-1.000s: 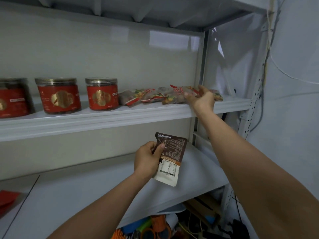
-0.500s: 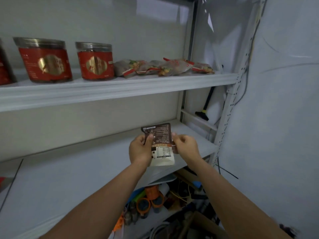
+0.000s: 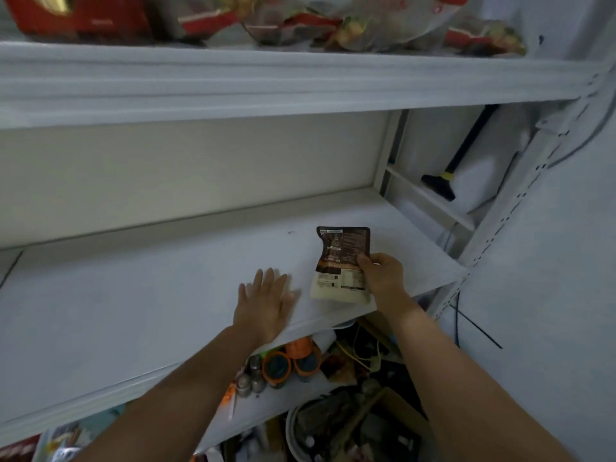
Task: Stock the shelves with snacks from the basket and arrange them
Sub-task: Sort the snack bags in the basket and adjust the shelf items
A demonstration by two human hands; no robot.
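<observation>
The lower shelf (image 3: 116, 295) sat under the upper shelf (image 3: 300, 78), whose right end carried snack packets (image 3: 383, 25). Left hand (image 3: 265, 303) lay flat, fingers spread, at the lower shelf's front edge. Right hand (image 3: 383, 278) pinched the brown pouch (image 3: 340, 261) by its right side, near the front-right corner.

Dark brown over cream on the snack pouch (image 3: 336, 261) (fine pale print across both). Plain white shelf (image 3: 133, 295). Red and gold jar (image 3: 83, 15). Clear, red-trimmed snack packets (image 3: 376, 28).
</observation>
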